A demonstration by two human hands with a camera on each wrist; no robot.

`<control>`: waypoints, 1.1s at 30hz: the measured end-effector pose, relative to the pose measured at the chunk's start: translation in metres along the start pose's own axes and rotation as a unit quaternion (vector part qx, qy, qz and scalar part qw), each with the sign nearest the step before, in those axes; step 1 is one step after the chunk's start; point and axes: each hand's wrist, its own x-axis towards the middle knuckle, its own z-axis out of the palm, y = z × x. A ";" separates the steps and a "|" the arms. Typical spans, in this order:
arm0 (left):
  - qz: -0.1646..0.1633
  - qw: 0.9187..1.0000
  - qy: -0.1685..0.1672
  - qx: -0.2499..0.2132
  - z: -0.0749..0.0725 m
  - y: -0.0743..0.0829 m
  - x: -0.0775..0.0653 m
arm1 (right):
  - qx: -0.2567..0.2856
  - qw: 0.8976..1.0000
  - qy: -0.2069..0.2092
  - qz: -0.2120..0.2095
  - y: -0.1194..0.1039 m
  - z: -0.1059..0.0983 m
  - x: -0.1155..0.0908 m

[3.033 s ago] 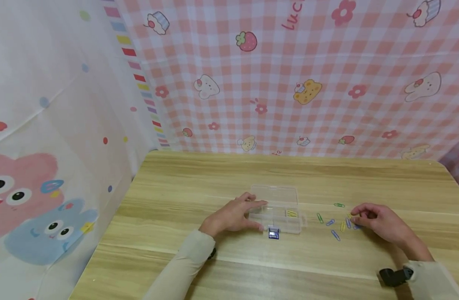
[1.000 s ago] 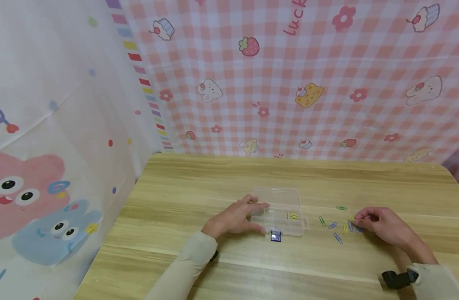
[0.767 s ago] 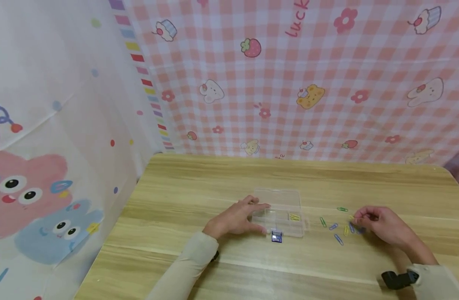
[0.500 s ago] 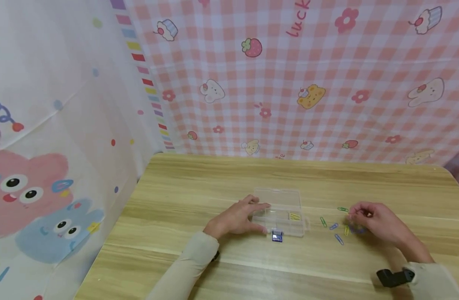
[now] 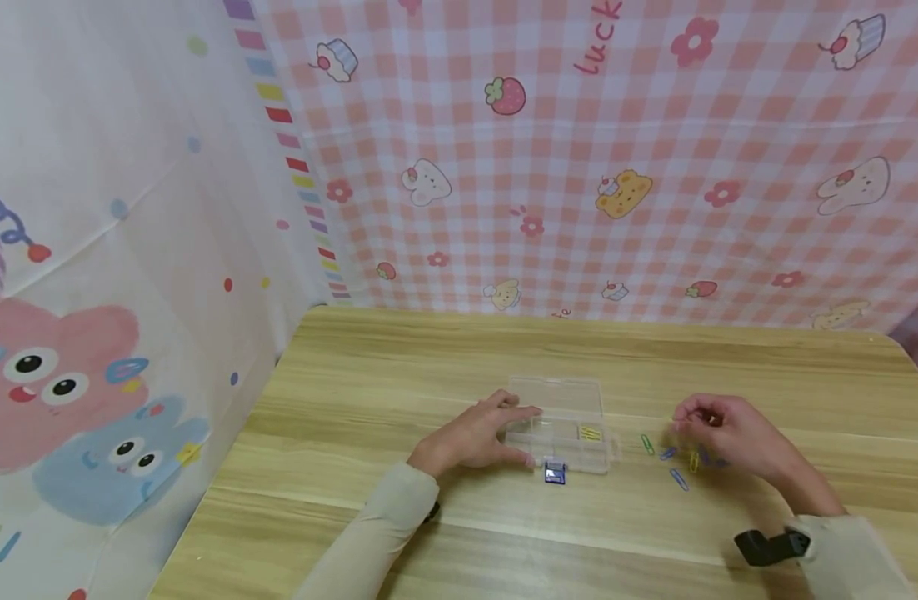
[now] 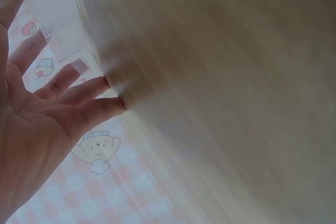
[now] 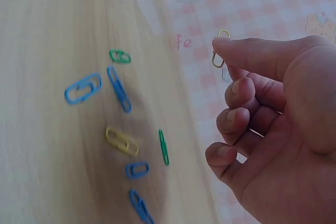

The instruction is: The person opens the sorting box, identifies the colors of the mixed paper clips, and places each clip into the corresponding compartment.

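My right hand (image 5: 736, 437) pinches a yellow paper clip (image 7: 220, 49) between thumb and index finger, raised above the table in the right wrist view. Its other fingers are curled loosely. Below lie loose paper clips: a yellow one (image 7: 122, 141), a green one (image 7: 120, 56) and several blue ones, such as a blue clip (image 7: 83, 88). My left hand (image 5: 470, 433) rests spread at the left side of a clear divided plastic box (image 5: 571, 459), lid folded back. Several yellow paper clips (image 5: 591, 434) lie in a right-hand compartment. My left hand partly hides the box.
A small blue-edged piece (image 5: 555, 473) sits at the box's front edge. The wooden table (image 5: 399, 358) ends at a pink checked cloth (image 5: 459, 225) behind, and a white printed cloth (image 5: 167, 275) hangs at the left.
My right hand has lifted the yellow paper clip from the pile and moved left with it, towards the box. My left hand has stayed at the box.
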 end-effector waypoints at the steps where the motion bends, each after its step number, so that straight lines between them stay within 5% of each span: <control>1: 0.001 1.000 0.000 0.000 0.000 0.000 0.000 | 0.000 1.000 0.001 -0.007 -0.002 0.001 0.001; 33: 0.004 1.000 -0.006 -0.002 -0.001 -0.001 0.001 | 0.061 0.996 -0.037 -0.046 -0.048 0.029 0.033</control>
